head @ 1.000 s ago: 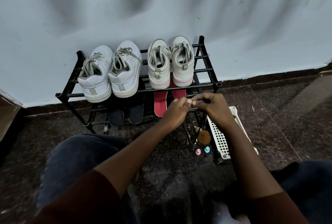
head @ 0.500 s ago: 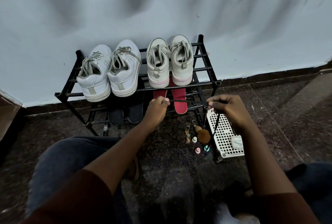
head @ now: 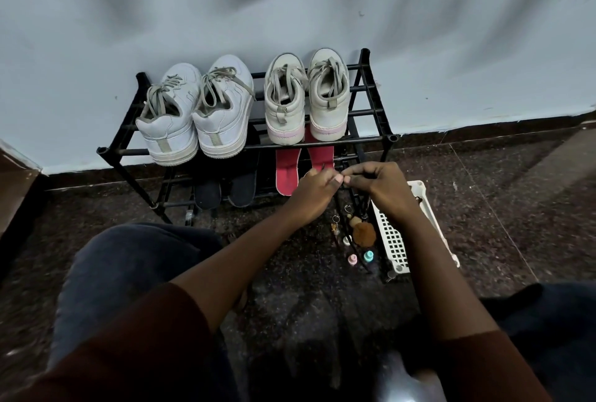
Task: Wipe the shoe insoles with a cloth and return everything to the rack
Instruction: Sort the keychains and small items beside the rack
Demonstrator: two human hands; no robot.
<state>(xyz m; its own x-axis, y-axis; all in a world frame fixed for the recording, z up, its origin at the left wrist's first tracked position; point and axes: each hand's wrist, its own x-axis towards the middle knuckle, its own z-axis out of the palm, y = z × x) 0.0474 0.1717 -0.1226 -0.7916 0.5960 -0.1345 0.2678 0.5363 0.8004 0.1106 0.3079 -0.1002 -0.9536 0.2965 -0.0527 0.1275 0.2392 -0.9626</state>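
Black metal bars made up the rack (head: 380, 117) that stood against the pale wall, and your two hands met just in front of its lower shelf. Your left hand (head: 317, 190) and right hand (head: 383, 187) were both closed, thumbs and fingertips touching each other, pinching a thin dark cord (head: 338, 205) that trailed down toward the floor. On the top shelf sat a white pair of sneakers (head: 196, 117) at the left and a cream pair of sneakers (head: 306, 101) with pink soles at the right, heels toward you. On the lower shelf, two dark insoles (head: 225, 188) lay under the white pair and two red insoles (head: 288, 172) under the cream pair, the right one partly hidden behind your left hand. On the speckled floor by your right wrist lay a white perforated tray (head: 392, 240), with small keychain charms (head: 362, 234) just beside it. You could see no cloth.
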